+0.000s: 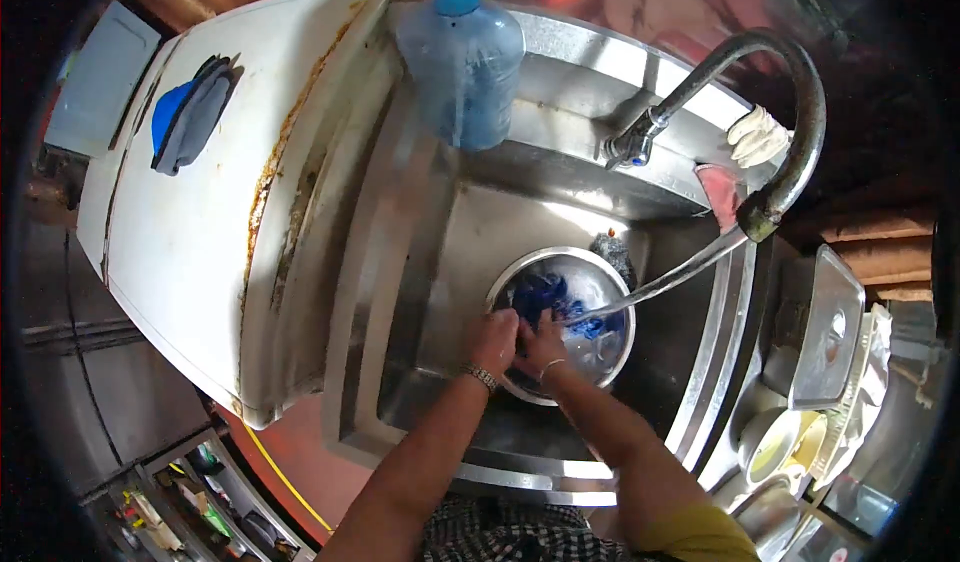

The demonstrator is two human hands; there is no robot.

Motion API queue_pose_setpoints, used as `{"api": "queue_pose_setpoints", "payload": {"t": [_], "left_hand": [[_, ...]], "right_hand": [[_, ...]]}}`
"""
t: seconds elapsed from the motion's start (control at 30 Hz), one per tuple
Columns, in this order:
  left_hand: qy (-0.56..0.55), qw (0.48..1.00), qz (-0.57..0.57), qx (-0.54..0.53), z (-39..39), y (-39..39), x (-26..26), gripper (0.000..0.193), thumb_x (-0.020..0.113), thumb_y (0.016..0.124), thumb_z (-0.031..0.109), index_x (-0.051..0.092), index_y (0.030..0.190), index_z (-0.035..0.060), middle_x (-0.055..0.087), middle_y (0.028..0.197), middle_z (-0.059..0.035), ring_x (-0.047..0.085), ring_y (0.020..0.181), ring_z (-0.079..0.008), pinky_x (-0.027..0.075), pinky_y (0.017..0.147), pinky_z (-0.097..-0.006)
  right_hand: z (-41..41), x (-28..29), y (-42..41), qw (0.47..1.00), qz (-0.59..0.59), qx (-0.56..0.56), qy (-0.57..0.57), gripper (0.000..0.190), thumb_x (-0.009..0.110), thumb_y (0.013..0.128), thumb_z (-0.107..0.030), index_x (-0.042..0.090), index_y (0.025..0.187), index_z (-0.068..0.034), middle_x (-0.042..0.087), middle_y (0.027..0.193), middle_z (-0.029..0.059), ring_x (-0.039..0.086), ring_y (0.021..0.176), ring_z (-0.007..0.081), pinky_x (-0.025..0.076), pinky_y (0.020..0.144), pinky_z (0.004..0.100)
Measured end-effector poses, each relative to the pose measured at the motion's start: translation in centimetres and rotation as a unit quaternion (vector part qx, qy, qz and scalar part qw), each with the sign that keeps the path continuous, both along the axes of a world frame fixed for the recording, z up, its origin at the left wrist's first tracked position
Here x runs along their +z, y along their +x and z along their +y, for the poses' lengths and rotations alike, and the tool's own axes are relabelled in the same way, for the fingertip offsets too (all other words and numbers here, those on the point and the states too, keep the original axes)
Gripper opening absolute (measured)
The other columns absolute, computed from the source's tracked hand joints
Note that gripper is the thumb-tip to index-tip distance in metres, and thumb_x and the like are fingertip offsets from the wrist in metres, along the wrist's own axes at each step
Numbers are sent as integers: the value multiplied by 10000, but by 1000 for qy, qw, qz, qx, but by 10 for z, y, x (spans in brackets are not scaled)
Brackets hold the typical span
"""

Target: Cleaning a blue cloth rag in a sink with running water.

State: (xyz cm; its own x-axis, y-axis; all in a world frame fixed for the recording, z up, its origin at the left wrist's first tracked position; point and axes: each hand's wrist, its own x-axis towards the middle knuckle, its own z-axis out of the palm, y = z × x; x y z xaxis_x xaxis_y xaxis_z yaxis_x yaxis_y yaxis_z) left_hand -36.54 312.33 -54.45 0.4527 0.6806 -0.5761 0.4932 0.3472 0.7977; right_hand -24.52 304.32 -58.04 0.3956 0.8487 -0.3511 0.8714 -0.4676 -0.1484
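Observation:
A round metal bowl point(621, 367) stands in a stainless steel sink point(480, 221), with water and a dark blue cloth point(541, 292) inside it. My left hand point(496, 341) is at the bowl's left edge, its fingers curled; whether it grips the cloth cannot be made out. Beside it, my right hand point(545, 343) reaches over the bowl with its fingertips at the cloth. From a curved metal faucet point(810, 112) a stream of water point(682, 273) runs into the bowl. A grey scouring pad point(613, 254) lies behind the bowl.
A large blue plastic water bottle point(472, 74) stands at the sink's back left. A rusty white appliance point(202, 209) with a blue and grey cloth point(191, 116) on it is at left. White gloves point(757, 138) and a pink cloth point(720, 191) lie back right. Metal lid point(829, 329) and bowls point(769, 446) stand right.

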Motion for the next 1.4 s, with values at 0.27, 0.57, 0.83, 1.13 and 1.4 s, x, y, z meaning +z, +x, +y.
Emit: {"api": "queue_pose_setpoints", "payload": {"t": [0.27, 0.57, 0.83, 1.13, 1.4], "left_hand": [[-428, 878, -22, 212, -15, 34, 10, 480, 452, 855, 396, 340, 1271, 185, 334, 1306, -41, 246, 1239, -316, 362, 803, -632], [-571, 734, -312, 194, -38, 50, 78, 356, 482, 862, 380, 585, 955, 52, 623, 870, -56, 605, 745, -166, 504, 705, -291], [-354, 789, -466, 186, -58, 57, 130, 249, 498, 845, 217, 524, 1018, 40, 582, 984, -80, 587, 812, -171, 483, 730, -295], [-102, 983, -151, -23, -54, 47, 141, 301, 503, 850, 194, 467, 1085, 10, 550, 953, -152, 540, 866, -229, 444, 769, -365], [523, 830, 121, -151, -86, 59, 2, 593, 491, 848, 307, 262, 1315, 20, 286, 1324, -232, 299, 1227, -305, 262, 993, -370]], "right_hand": [[-35, -7, 44, 979, 162, -73, 99, 332, 699, 564, -228, 603, 831, -55, 567, 900, 149, 525, 934, 298, 444, 767, 370], [-65, 207, 8, 911, 270, 21, 312, 474, 762, 528, -139, 538, 937, -55, 468, 1128, 180, 425, 1081, 406, 353, 903, 450], [-42, 232, -18, 896, 232, -108, 364, 647, 751, 585, -212, 471, 1156, -93, 400, 1203, 152, 405, 1114, 311, 342, 929, 374], [-35, 141, 51, 642, 578, -416, 283, 223, 592, 798, -202, 514, 917, -30, 549, 890, 88, 523, 824, 187, 423, 733, 321], [-75, -67, 96, 964, 48, -175, 194, 348, 534, 794, -236, 535, 1113, -97, 392, 1290, 176, 360, 1189, 342, 286, 997, 411]]}}
